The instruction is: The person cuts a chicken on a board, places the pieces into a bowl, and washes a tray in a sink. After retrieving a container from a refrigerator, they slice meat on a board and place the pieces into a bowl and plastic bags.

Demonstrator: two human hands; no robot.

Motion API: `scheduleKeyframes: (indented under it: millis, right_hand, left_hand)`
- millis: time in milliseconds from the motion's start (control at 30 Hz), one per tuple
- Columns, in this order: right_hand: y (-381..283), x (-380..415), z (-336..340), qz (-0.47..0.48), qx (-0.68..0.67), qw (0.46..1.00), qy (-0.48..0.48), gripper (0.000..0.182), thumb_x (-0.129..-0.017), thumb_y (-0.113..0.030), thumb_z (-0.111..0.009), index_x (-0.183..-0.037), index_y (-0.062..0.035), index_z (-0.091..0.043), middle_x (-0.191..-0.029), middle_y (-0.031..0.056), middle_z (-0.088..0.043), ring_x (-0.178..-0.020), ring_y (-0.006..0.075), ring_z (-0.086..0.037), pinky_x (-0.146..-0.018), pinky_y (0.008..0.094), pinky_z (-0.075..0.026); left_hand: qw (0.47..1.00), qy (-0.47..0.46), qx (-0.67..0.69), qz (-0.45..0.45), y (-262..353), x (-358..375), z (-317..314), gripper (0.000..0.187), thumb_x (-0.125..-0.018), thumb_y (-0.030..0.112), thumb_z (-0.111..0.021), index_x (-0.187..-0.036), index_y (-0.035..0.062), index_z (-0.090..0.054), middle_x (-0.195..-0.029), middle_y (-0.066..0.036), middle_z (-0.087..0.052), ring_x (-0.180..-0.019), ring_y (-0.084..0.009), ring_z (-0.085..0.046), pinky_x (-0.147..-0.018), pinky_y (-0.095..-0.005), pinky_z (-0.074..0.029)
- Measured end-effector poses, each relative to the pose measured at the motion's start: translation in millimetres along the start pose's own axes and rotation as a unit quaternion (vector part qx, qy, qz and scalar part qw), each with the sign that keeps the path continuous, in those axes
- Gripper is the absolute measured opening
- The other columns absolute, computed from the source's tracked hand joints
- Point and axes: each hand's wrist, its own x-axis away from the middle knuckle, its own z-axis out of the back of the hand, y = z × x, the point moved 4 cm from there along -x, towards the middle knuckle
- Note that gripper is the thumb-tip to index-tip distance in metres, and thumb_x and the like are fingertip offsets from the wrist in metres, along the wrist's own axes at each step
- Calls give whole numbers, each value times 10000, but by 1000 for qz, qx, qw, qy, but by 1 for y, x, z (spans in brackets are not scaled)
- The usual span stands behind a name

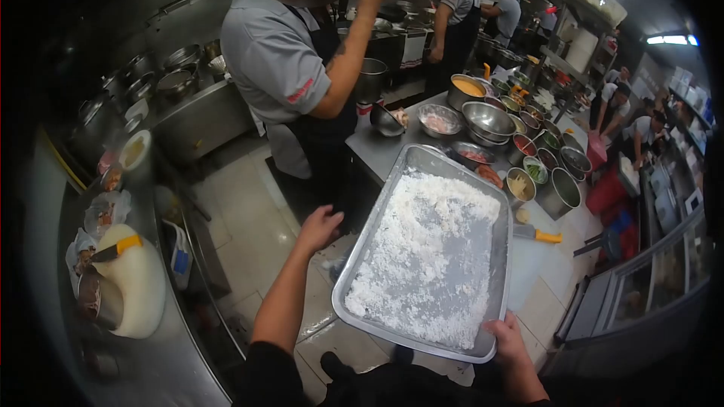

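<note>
A metal tray (348, 283) with white powder (430, 245) scattered over its bottom is tilted in front of me. My right hand (510, 341) grips its near right corner, thumb over the rim and fingers under it. Off to the tray's left, my left hand (320, 227) hangs in the air above the floor, holding nothing, its fingers apart and partly curled. Between that hand and the tray's edge there is a gap.
A co-worker in a grey shirt (275, 56) stands close ahead. Bowls (489, 120) and pots of ingredients crowd the counter beyond the tray. A yellow-handled knife (537, 234) lies right of it; another knife (117, 249) rests on a white board at left.
</note>
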Motion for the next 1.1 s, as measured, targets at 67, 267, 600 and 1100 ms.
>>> scheduleKeyframes:
  millis: [67, 267, 600, 1100]
  right_hand:
    - [5, 7, 5, 14, -14, 999, 36, 391, -794, -88, -575, -1158, 55, -581, -1019, 93, -651, -902, 190, -622, -818, 320, -489]
    - [-9, 28, 19, 131, -9, 979, 158, 314, -773, -99, -587, -1063, 21, -599, -923, 53, -621, -850, 146, -573, -758, 278, -444]
    - [-7, 39, -6, 137, 17, 936, 324, 331, -782, -109, -580, -1072, 46, -619, -953, 61, -653, -884, 142, -600, -790, 285, -473]
    - [39, 30, -181, -4, -96, 862, 497, 281, -863, -163, -601, -1072, 23, -619, -926, 91, -651, -867, 158, -610, -766, 333, -507]
  left_hand:
    - [1000, -14, -24, -13, 41, -21, -17, 719, -867, 412, -697, -1360, -57, -462, -948, -138, -690, -748, -167, -658, -729, -285, -518]
    - [993, -61, -73, -66, 86, -100, -27, 800, -832, 465, -710, -1373, -61, -446, -901, -118, -665, -718, -158, -627, -674, -303, -508]
    - [935, -354, -38, -9, 149, -125, -83, 502, -968, 329, -583, -1340, 9, -482, -1009, -87, -652, -793, -144, -653, -658, -257, -519]
    - [607, -779, -44, 152, 219, -90, -167, 813, -746, 61, -643, -1479, -15, -300, -1371, -116, -484, -1232, -233, -493, -1056, -348, -372]
